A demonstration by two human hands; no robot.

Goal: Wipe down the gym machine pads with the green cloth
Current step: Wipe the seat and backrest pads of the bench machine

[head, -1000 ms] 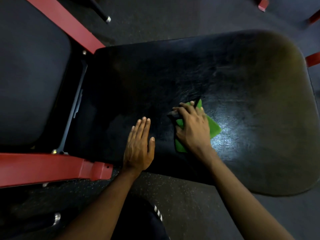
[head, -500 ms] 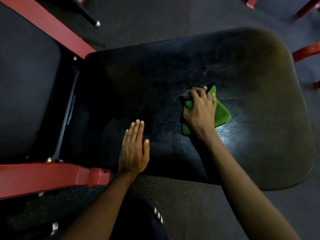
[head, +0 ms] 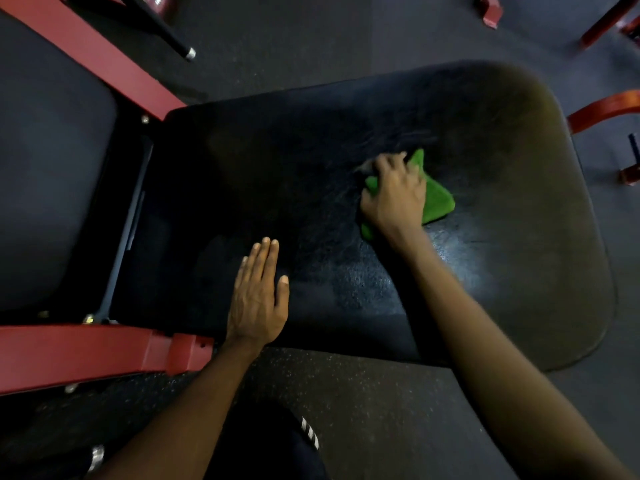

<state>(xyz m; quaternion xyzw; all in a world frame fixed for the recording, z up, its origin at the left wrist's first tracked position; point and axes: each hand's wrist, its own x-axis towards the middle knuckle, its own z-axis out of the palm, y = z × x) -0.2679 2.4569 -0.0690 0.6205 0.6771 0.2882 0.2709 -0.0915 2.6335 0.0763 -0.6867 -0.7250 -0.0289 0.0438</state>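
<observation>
A large black machine pad [head: 502,244] fills the middle of the view, its surface shiny with wet streaks. The green cloth [head: 438,199] lies on the pad right of centre. My right hand [head: 394,195] presses down on the cloth, fingers curled over its far edge, so much of the cloth is hidden. My left hand [head: 258,296] rests flat on the pad's near edge, fingers straight and together, holding nothing.
A second black pad [head: 48,174] sits at the left, set between red frame bars [head: 86,351]. More red frame parts [head: 602,110] stand at the right and top right. Dark speckled rubber floor [head: 363,410] surrounds the machine. My dark trouser leg shows at the bottom.
My right hand has slid the green cloth away from me and to the right across the pad. My left hand has stayed flat near the pad's front edge.
</observation>
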